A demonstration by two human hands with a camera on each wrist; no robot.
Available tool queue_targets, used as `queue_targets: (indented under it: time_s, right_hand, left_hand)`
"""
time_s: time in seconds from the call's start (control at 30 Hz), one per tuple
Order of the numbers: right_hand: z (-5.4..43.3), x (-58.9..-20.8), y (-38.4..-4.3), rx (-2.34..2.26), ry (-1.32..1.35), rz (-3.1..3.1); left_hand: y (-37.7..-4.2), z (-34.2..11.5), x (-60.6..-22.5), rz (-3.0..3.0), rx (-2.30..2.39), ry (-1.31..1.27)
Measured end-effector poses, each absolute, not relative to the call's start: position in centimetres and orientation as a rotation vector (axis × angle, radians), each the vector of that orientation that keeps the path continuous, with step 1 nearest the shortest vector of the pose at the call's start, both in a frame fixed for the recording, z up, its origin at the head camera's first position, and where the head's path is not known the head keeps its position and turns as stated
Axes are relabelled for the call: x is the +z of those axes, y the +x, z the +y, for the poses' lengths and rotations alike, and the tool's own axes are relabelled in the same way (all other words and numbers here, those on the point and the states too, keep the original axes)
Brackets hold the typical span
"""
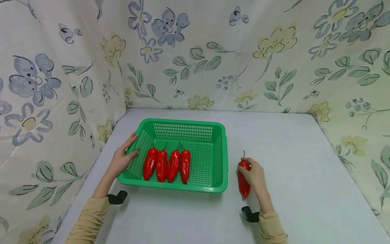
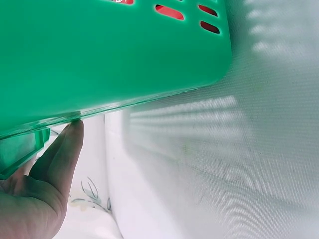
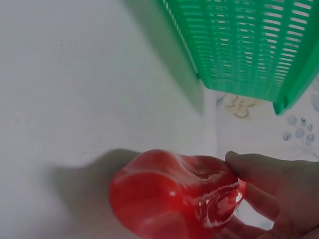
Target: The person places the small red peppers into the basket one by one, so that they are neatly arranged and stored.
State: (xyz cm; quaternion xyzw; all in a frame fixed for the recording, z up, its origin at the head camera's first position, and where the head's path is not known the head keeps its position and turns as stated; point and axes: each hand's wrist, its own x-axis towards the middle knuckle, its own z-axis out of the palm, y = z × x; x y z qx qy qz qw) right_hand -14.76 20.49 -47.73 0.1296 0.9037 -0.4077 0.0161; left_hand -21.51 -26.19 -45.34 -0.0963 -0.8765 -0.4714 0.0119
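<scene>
A green plastic basket (image 1: 195, 184) stands on the table with several red chili peppers (image 1: 161, 166) side by side in its left half, stems toward the far wall. At the basket's left end my left hand (image 1: 122, 159) grips the rim; in the left wrist view its fingertips (image 2: 76, 130) meet the rim's edge. To the right of the basket, my right hand (image 1: 253, 172) holds another red chili pepper (image 1: 243, 186) near its stem end, tip toward me. The right wrist view shows this pepper (image 3: 169, 199) close up, with the thumb against it.
The white table (image 1: 292, 152) extends to the right and in front of the basket. Floral cloth (image 1: 195, 67) hangs behind and along both sides. A black wrist camera (image 1: 250, 214) sits on the right wrist, another black camera (image 1: 117, 197) on the left.
</scene>
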Motion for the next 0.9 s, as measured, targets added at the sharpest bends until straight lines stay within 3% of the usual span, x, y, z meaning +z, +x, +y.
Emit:
queue_targets:
  time_s: [0.9]
  right_hand:
    - [20.2,-38.0,-13.3,-1.721,0.474,2.960]
  left_hand:
    - [-21.5,-26.3,-45.3,-2.737,-1.478,-0.304]
